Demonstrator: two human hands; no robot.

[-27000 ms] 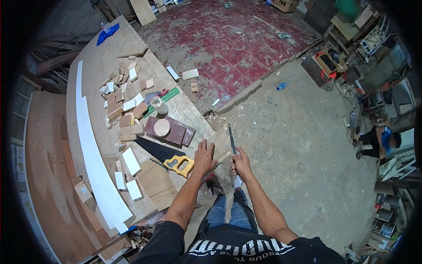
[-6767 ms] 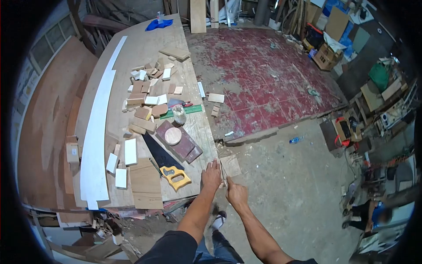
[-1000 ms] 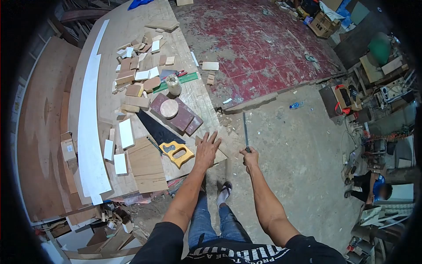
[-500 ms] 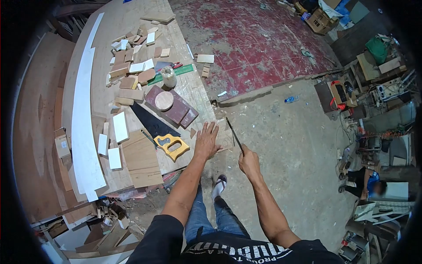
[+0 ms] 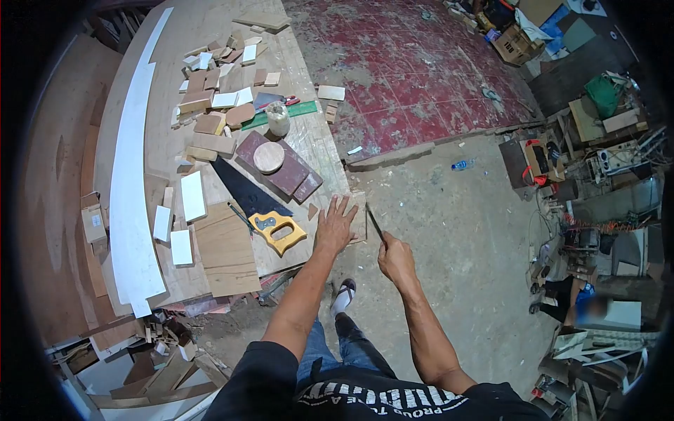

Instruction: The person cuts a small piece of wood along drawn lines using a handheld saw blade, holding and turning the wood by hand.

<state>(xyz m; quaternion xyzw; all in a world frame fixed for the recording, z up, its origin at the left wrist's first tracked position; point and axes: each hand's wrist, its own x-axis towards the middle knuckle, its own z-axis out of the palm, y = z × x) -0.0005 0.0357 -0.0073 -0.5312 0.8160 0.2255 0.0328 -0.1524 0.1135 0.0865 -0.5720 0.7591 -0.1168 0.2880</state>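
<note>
My left hand (image 5: 335, 226) lies flat with fingers spread on a thin wooden piece (image 5: 359, 207) at the corner of the workbench (image 5: 309, 152). Wrapped round the end of a long, thin dark tool (image 5: 374, 222), my right hand (image 5: 397, 260) is just right of that corner, and the tool's tip points up and left beside the wood's edge. A handsaw with a yellow handle (image 5: 279, 232) lies left of my left hand. Above it, a round wooden disc (image 5: 269, 158) rests on maroon boards (image 5: 307, 188).
Wood offcuts (image 5: 208, 124), a jar (image 5: 278, 119) and a long white strip (image 5: 131, 182) lie on the bench. A step edges the red tiled floor (image 5: 414, 77). A blue bottle (image 5: 462, 165) lies on the concrete. Another person (image 5: 562, 298) is at the far right.
Since a second ago, the tool has swung from nearly upright to leaning left, closer to the wood's edge. My left hand stays spread at the bench corner.
</note>
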